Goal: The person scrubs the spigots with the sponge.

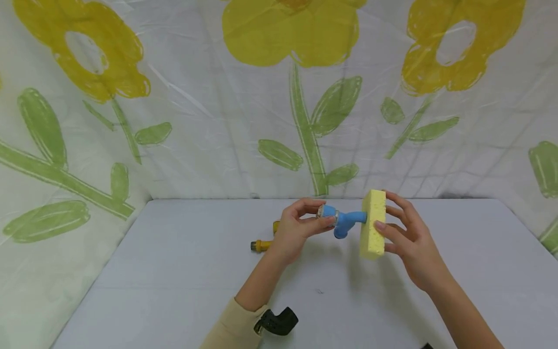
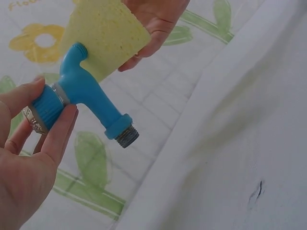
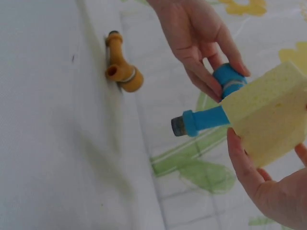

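Note:
A blue tap (image 1: 346, 220) is held above the table in my left hand (image 1: 294, 232), whose thumb and fingers grip its ridged knob (image 2: 47, 108). The tap's dark threaded end (image 2: 127, 136) points away from the knob. My right hand (image 1: 411, 242) holds a yellow sponge (image 1: 373, 224) upright by its edges, thumb on the near side. One end of the tap meets the sponge's broad face in the head view. In the right wrist view the sponge (image 3: 271, 115) hides part of the tap.
A yellow tap (image 3: 120, 67) lies on the white table (image 1: 174, 271), partly hidden behind my left hand in the head view. A black curved piece (image 1: 281, 321) sits at the left sleeve. Behind the table hangs a flower-printed sheet (image 1: 196, 160).

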`<move>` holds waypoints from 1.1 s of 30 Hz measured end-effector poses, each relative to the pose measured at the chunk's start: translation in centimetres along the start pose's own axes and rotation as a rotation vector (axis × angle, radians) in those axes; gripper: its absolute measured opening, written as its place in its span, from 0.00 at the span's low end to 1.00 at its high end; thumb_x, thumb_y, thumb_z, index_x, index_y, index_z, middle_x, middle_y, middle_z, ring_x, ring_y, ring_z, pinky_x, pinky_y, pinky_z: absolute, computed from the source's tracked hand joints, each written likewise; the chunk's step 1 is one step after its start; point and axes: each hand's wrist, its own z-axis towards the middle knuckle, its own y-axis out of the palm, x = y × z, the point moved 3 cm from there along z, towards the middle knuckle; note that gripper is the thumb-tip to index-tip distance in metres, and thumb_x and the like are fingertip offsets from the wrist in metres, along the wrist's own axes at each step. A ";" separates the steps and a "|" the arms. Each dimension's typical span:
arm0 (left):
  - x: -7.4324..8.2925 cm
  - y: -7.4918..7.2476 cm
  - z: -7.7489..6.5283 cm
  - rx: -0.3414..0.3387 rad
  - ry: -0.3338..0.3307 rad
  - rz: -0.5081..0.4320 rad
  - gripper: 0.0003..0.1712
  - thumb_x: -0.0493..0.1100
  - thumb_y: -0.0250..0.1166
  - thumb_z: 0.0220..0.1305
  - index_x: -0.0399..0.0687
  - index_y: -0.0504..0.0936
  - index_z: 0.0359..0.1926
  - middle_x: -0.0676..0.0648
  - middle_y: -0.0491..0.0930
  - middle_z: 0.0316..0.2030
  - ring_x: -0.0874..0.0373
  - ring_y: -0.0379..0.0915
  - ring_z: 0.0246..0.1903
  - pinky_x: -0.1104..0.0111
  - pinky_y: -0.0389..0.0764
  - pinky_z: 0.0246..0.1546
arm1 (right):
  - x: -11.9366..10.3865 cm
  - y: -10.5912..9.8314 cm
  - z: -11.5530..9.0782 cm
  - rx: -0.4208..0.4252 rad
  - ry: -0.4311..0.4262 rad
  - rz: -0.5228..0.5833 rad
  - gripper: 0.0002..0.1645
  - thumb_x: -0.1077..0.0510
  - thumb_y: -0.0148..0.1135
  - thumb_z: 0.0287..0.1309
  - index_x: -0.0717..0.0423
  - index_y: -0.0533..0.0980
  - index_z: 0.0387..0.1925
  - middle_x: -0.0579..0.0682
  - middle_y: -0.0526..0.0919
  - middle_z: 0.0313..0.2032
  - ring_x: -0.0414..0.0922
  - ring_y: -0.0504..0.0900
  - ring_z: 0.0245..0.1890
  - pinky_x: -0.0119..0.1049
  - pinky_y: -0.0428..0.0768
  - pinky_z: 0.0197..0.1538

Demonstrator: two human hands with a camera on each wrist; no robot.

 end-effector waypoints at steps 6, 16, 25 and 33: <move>0.0 0.0 -0.2 0.053 0.002 -0.041 0.17 0.23 0.67 0.66 0.27 0.80 0.56 0.46 0.76 0.41 0.59 0.85 0.36 0.56 0.90 0.51 | 0.1 0.4 -0.1 -0.053 -0.067 -0.047 0.41 0.67 0.58 0.75 0.38 0.60 0.80 0.50 0.63 0.69 0.41 0.82 0.52 0.34 0.88 0.43; -0.2 -0.5 -0.5 0.112 -0.030 -0.193 0.10 0.26 0.66 0.70 0.42 0.84 0.46 0.46 0.80 0.39 0.58 0.87 0.30 0.63 0.91 0.46 | -0.1 1.4 -0.3 -0.134 -0.204 -0.073 0.44 0.75 0.61 0.68 0.44 0.61 0.79 0.48 0.67 0.69 0.45 0.78 0.55 0.35 0.90 0.43; -0.3 -0.4 -0.4 0.150 -0.033 -0.251 0.07 0.27 0.62 0.73 0.41 0.83 0.43 0.46 0.83 0.35 0.57 0.88 0.31 0.62 0.92 0.44 | -0.4 1.7 -0.4 -0.177 -0.297 -0.075 0.46 0.80 0.63 0.62 0.52 0.63 0.76 0.45 0.71 0.68 0.43 0.76 0.57 0.31 0.87 0.48; -0.4 -0.3 -0.4 0.167 -0.048 -0.245 0.06 0.28 0.63 0.73 0.41 0.83 0.42 0.46 0.86 0.35 0.57 0.89 0.32 0.63 0.92 0.44 | -0.7 2.1 -0.7 -0.192 -0.307 -0.202 0.48 0.77 0.66 0.63 0.51 0.61 0.80 0.43 0.68 0.72 0.41 0.76 0.59 0.29 0.85 0.52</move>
